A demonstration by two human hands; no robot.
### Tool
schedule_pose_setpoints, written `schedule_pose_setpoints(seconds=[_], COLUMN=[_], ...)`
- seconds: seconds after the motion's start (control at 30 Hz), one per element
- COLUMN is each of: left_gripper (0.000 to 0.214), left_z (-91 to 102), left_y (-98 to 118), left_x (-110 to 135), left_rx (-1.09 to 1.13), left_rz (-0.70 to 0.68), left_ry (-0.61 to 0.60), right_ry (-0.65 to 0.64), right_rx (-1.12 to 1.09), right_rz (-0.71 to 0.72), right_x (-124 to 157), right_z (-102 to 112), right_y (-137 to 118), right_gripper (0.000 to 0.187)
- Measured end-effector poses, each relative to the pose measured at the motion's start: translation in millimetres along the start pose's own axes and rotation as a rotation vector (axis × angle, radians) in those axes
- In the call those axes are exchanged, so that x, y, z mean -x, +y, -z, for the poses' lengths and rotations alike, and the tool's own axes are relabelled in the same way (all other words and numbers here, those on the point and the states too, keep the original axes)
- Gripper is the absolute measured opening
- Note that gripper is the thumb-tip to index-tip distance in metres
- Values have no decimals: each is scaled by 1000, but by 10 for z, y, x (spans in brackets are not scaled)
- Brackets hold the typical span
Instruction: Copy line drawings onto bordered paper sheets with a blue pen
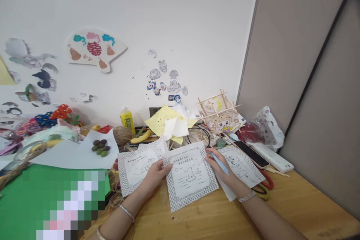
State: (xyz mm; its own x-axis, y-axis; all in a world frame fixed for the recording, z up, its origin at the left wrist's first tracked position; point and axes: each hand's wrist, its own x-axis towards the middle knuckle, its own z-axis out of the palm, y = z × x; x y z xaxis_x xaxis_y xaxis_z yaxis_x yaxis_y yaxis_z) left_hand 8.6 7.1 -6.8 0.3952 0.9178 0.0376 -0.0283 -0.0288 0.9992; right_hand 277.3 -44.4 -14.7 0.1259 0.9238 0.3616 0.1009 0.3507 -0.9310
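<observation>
Both hands hold a white sheet of paper (189, 191) up over the table; it carries a line drawing of sailboats, handwriting and a patterned border. My left hand (158, 172) pinches its left edge between thumb and fingers. At the upper right edge, my right hand (218, 165) grips the paper, with a light blue pen (221, 160) also held in it. To the left lies another bordered drawing (131, 174), partly behind my left hand. A further drawing (244, 167) lies to the right, partly behind my right hand.
A phone (251, 153) and a white power bank (271, 156) lie at the right. Behind are a yellow bottle (126, 119), a banana (142, 137), yellow paper (157, 120) and a stick frame (218, 108). Green card (56, 180) covers the left. The wall (182, 15) bounds the table's back.
</observation>
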Motion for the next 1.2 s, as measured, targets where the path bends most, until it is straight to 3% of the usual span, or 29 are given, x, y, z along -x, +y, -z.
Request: schedule_pose_setpoints(seconds=[0.43,0.57,0.67,1.0,1.1,1.2], left_gripper=[46,45,45,51,53,54], left_z=[74,79,75,65,40,12], left_y=[-7,-25,-31,71,124,195], left_x=[-43,-51,-48,-10,64,169], left_rx=[-82,-98,-104,-81,-64,-68], left_rz=[-68,-70,-68,-58,-36,35], left_ry=[105,119,120,48,-66,-474], right_ry=[14,42,47,104,155,160], right_rx=[-31,-68,-99,-51,-142,-278], right_rz=[-18,-91,-163,-167,-186,-184], right_x=[25,100,143,165,129,55], right_z=[-45,-60,-59,-46,-40,-45], right_y=[-119,-183,-159,-118,-42,-3], right_gripper=[30,32,38,43,46,43])
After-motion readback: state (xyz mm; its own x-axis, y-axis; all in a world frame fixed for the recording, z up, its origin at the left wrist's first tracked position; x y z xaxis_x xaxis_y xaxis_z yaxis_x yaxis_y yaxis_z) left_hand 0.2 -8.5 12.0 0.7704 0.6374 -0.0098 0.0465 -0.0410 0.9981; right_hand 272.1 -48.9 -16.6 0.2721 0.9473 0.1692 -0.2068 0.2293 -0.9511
